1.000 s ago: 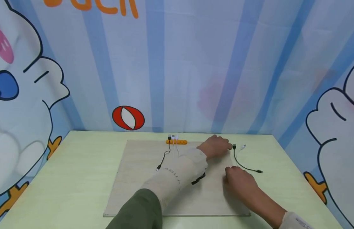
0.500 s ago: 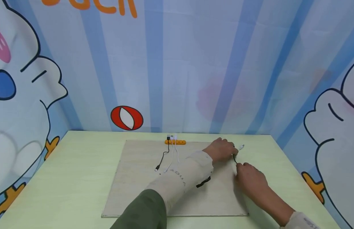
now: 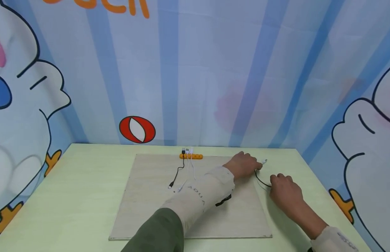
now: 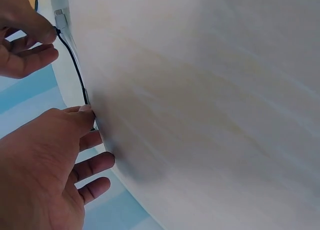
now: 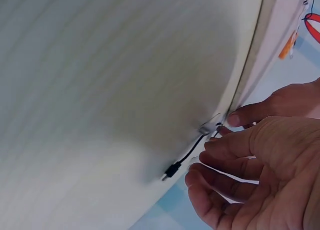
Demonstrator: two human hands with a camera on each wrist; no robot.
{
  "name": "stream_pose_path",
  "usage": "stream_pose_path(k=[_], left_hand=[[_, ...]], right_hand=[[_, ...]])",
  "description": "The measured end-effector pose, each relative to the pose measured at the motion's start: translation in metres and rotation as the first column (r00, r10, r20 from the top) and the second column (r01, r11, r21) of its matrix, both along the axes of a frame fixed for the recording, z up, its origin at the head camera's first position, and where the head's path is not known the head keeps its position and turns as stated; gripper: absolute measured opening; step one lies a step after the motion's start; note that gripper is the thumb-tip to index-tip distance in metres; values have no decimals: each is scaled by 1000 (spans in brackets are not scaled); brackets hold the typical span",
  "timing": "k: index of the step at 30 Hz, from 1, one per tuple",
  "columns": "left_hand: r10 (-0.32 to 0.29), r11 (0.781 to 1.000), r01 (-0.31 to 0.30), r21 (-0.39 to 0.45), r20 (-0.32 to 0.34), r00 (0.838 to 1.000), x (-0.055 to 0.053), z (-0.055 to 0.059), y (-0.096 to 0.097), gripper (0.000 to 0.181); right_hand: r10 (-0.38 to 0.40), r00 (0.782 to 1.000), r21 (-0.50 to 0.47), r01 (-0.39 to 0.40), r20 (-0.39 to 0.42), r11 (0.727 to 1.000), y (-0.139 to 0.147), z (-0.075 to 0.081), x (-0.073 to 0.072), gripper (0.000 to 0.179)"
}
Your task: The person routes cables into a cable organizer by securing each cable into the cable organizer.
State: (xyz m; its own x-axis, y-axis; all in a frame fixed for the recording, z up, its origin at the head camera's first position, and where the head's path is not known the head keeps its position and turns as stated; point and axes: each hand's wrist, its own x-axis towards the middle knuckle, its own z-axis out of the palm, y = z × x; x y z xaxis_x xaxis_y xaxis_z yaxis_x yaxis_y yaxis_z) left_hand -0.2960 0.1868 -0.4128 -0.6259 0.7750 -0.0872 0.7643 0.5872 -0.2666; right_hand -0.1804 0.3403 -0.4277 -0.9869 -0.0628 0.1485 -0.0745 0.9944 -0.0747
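A thin black cable (image 3: 262, 181) stretches between my two hands beside the board's right edge. My left hand (image 3: 243, 164) pinches one end between thumb and forefinger; that end's plug is mostly hidden. Further along, my right hand (image 3: 287, 192) pinches the cable too, its other fingers curled in. A small black connector (image 5: 172, 171) sticks out past my right fingers in the right wrist view. Just beyond my left fingertips lies a white cable's plug (image 3: 264, 161), and its light connector (image 4: 60, 19) shows by my right hand in the left wrist view.
An orange cable holder (image 3: 197, 156) sits at the board's back edge, with one black cable (image 3: 177, 174) and two white cables (image 3: 193, 169) in it. The flat pale board (image 3: 232, 220) lies on the light table (image 3: 84, 196). A printed curtain (image 3: 198, 87) stands behind.
My left hand has shifted slightly right and taken hold of the black cable, which lay on the table. My right hand has moved right and now grips it too.
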Motion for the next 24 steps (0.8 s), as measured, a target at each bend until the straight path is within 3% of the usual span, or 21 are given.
stream_pose_path(k=[7, 15, 24], left_hand=[[-11, 1000, 11, -1, -22, 1000, -1, 1, 5, 34], [3, 1000, -3, -9, 7, 1000, 3, 5, 6, 26], [28, 998, -31, -49, -45, 999, 0, -2, 9, 42]], right_hand=[[9, 1000, -17, -9, 17, 1000, 10, -2, -5, 12], [17, 1000, 0, -18, 20, 1000, 13, -2, -9, 19], [23, 1000, 70, -22, -15, 997, 14, -8, -8, 4]])
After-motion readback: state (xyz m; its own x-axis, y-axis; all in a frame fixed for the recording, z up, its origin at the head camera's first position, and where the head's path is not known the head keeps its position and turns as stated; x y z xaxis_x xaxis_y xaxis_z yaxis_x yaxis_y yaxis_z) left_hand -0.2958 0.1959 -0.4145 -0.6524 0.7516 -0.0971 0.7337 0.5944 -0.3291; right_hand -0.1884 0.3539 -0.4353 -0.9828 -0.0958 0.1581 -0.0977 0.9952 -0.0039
